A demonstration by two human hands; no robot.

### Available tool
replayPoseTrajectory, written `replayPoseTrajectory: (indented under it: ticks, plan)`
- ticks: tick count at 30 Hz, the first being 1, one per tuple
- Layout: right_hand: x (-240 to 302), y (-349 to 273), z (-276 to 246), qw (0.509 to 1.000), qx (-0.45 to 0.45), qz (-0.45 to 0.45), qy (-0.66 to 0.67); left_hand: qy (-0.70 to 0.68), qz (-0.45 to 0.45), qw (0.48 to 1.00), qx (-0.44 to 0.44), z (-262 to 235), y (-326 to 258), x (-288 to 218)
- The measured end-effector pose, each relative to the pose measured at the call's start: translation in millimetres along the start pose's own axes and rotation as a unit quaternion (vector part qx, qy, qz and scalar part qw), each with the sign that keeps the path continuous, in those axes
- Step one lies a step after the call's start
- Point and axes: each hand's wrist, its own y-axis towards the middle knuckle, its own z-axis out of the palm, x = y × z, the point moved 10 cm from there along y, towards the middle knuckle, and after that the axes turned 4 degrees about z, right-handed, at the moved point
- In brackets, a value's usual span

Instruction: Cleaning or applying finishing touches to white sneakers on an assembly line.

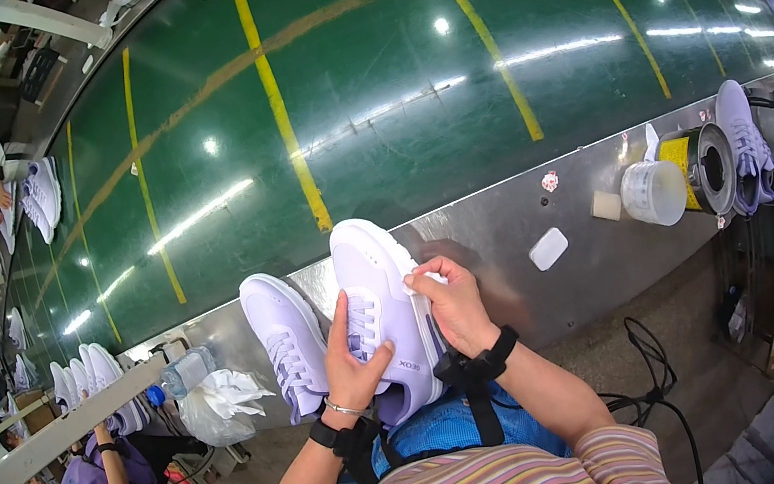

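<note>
My left hand (355,374) grips a lavender sneaker (378,279) by its laced upper, thumb on one side and fingers on the other. The sneaker's toe points away from me over the metal ledge (497,235). At the right edge of its pale sole, my right hand (460,303) pinches a small white piece, mostly covered by the fingers; its kind does not show. Close by on the left lies a second lavender sneaker (279,330), toe pointing away too. A white rounded block (548,249) rests on the ledge to the right of my right hand.
Beyond the ledge runs a green belt (391,140) with yellow stripes. To the right stand a beige block (606,205), a whitish tub (655,194), a tin (700,170) and another sneaker (745,150). A plastic bag (221,405) and bottle (188,372) hang left. Two people work at left.
</note>
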Motion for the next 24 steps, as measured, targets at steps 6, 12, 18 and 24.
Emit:
replayPoseTrajectory:
  ticks: [6, 12, 18, 24]
  plan:
    - [-3, -1, 2, 1.0, 0.021, 0.006, 0.022, -0.003, -0.005, 1.0, 0.002, -1, 0, 2]
    - [-6, 1, 2, 0.999, 0.015, 0.02, 0.036, -0.029, -0.024, 0.999, 0.005, -1, 0, 6]
    - [-3, 0, 3, 0.999, 0.027, -0.016, -0.02, -0.045, -0.032, 0.998, 0.002, 0, -1, 8]
    - [-6, -1, 1, 1.0, 0.008, -0.02, -0.008, -0.016, -0.007, 1.0, 0.007, -1, 1, 3]
